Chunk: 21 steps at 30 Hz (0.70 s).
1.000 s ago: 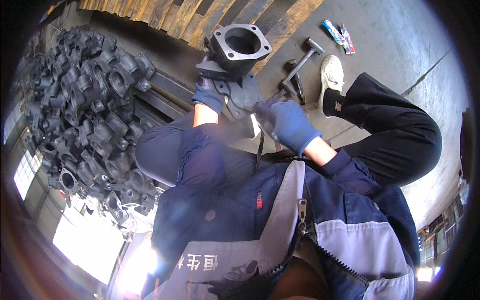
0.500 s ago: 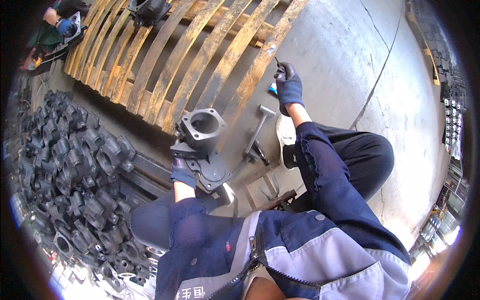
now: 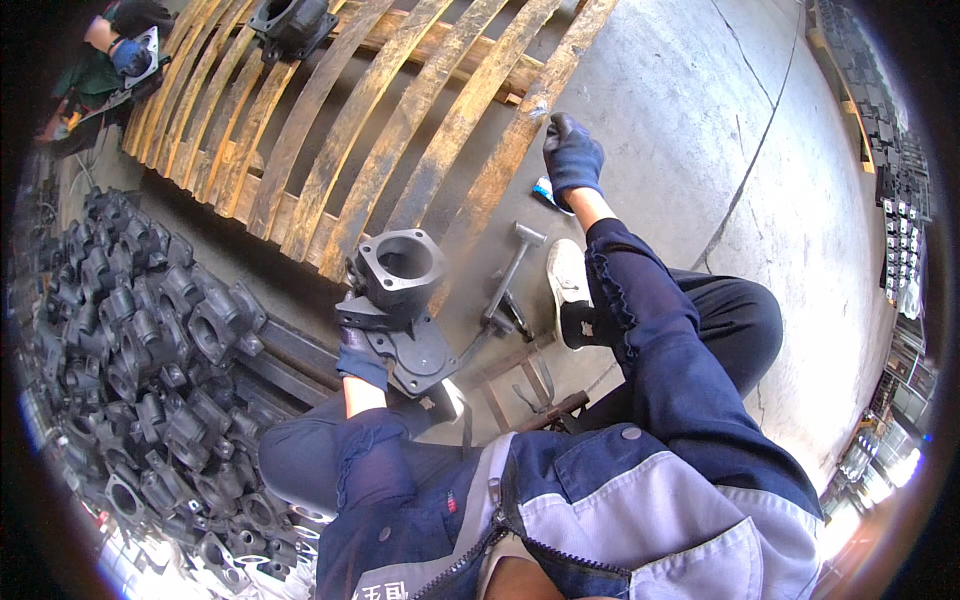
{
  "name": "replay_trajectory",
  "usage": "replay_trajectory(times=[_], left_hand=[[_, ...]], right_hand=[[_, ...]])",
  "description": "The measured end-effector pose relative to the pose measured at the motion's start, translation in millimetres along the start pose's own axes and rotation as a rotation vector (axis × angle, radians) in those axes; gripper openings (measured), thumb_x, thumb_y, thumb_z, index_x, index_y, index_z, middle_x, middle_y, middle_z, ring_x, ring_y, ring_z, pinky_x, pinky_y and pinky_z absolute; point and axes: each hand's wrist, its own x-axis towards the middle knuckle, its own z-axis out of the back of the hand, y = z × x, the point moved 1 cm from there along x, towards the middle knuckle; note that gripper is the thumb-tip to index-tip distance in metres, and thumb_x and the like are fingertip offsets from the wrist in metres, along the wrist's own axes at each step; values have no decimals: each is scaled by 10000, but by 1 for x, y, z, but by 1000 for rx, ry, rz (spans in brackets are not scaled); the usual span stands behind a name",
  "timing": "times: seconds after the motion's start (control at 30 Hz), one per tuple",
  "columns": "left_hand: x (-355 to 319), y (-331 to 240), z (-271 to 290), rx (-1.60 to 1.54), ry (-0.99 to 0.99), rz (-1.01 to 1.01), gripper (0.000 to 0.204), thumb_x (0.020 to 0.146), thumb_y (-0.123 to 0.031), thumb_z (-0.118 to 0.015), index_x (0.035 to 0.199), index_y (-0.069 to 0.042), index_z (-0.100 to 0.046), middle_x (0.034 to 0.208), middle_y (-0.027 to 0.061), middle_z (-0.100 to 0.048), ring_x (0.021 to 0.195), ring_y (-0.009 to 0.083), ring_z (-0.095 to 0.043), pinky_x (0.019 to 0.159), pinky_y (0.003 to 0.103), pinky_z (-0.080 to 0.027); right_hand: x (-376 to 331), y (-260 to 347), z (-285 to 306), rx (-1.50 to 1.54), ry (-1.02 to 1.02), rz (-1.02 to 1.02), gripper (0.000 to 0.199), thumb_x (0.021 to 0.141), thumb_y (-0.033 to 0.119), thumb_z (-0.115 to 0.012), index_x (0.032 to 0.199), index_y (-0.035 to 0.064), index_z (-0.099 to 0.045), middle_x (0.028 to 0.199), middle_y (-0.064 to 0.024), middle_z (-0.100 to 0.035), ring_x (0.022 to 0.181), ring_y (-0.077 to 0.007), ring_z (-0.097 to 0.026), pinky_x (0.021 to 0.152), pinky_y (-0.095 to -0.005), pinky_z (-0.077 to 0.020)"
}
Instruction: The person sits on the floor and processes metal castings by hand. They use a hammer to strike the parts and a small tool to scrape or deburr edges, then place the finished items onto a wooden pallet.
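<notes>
My left hand (image 3: 361, 352), in a dark glove, grips a dark grey metal casting (image 3: 418, 352) by its side. The casting's four-cornered flange with a round bore faces up, and a flat plate with holes extends toward me. Out to the right, my gloved right hand (image 3: 574, 157) is closed near the end of a pallet slat. Whatever its fingers hold is hidden by the glove. A small blue-and-white object (image 3: 545, 191) lies on the floor just below that hand. Between my hands, a hammer-like metal tool (image 3: 511, 272) with a cross-shaped head leans at a slant.
A slatted wooden pallet (image 3: 345, 165) lies ahead, with another dark casting (image 3: 291, 28) on it. Many similar castings (image 3: 165, 350) are heaped at my left. At the far upper left, a co-worker's gloved hand (image 3: 130, 58) touches a flanged part. A metal frame (image 3: 525, 385) stands between my legs.
My right hand has moved slightly up and turned, so the thin stick that showed at its fingers is out of sight. The casting in my left hand has dipped a little toward me.
</notes>
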Motion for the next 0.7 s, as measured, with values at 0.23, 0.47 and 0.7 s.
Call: replay_trajectory(times=[0.23, 0.47, 0.7], left_hand=[[3, 2, 3, 23, 15, -16, 576, 941, -545, -414, 1242, -77, -558, 1206, 131, -607, 1064, 259, -579, 950, 392, -464], [-5, -1, -14, -9, 0, -9, 640, 917, -557, -452, 1261, -23, -528, 1190, 155, -614, 1060, 245, -588, 926, 381, -475], [-13, -3, -9, -31, -1, -28, 636, 911, -553, -464, 1249, -19, -535, 1180, 158, -619, 1052, 249, -593, 919, 382, -477]], right_hand=[[3, -2, 0, -3, 31, 38, 185, 846, 190, -534, 981, 159, -657, 944, -112, -682, 908, -308, -654, 755, -432, -513], [2, -17, -14, 173, -8, 120, 209, 871, 204, -539, 1028, 154, -667, 940, -123, -689, 817, -291, -658, 694, -404, -515], [-42, 12, 48, 1382, 760, -508, 279, 968, 217, -488, 1182, 68, -587, 848, -76, -656, 531, -99, -467, 505, -249, -437]])
